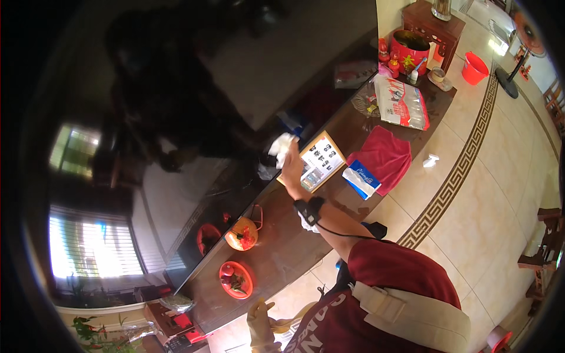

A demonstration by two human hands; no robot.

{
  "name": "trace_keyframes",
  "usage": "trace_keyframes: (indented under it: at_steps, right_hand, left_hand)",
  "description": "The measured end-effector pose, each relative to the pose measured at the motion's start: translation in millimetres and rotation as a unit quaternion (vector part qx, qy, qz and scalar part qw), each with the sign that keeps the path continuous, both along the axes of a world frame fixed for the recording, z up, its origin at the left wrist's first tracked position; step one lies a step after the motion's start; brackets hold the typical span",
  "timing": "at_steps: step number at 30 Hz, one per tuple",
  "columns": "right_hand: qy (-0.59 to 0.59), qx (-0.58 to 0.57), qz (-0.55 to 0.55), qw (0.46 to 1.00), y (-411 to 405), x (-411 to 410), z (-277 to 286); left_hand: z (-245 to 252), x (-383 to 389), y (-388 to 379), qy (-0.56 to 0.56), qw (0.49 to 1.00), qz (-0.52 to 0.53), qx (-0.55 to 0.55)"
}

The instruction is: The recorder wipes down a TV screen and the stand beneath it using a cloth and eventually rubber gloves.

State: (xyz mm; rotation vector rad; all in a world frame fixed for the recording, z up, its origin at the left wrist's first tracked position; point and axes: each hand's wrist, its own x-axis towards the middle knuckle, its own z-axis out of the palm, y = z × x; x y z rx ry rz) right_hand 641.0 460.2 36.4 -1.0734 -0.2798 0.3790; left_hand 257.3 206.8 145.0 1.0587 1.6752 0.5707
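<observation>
My right hand (pixel 292 172), bare and with a black strap device (pixel 309 211) on the wrist, holds a crumpled white tissue or cloth (pixel 282 146) at the lower part of a large dark television screen (pixel 238 88). Behind that hand, a framed print (pixel 329 152) bearing writing stands or leans near the screen; the hand hides part of it. My left hand (pixel 261 324) wears a beige-yellow rubber glove, low in the picture by the cabinet's front edge. A second yellowish rubber piece (pixel 293 321) lies beside it; whether the hand grips it is unclear.
The long brown cabinet (pixel 282 260) carries a blue-and-white tissue pack (pixel 364 178), a red cloth (pixel 390 152), a plastic package (pixel 401 103), an orange pumpkin-shaped ornament (pixel 240 234) and a red dish (pixel 250 280) with fruit. A red bucket (pixel 475 68) and pedestal fan (pixel 507 84) stand on the tiles.
</observation>
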Motion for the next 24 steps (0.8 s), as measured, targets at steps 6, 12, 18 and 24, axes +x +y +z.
trace_keyframes:
  at_steps: [6,12,18,24]
  right_hand:
    - [-0.174,-0.004,-0.25,0.953,41.4,70.8,67.8]
    - [-0.516,0.038,-0.022,0.856,32.9,5.3,23.8]
    - [-0.305,-0.001,-0.163,0.939,18.1,69.6,-3.8]
    - [-0.272,-0.009,-0.226,0.935,45.2,4.2,90.7]
  left_hand:
    - [7.4,30.5,13.5,0.016,1.0,-0.008,0.001]
    - [14.3,48.3,22.8,0.017,1.0,-0.021,-0.013]
    - [9.0,30.3,25.1,-0.01,1.0,0.02,-0.005]
    - [-9.2,8.8,14.9,-0.019,0.998,0.058,-0.023]
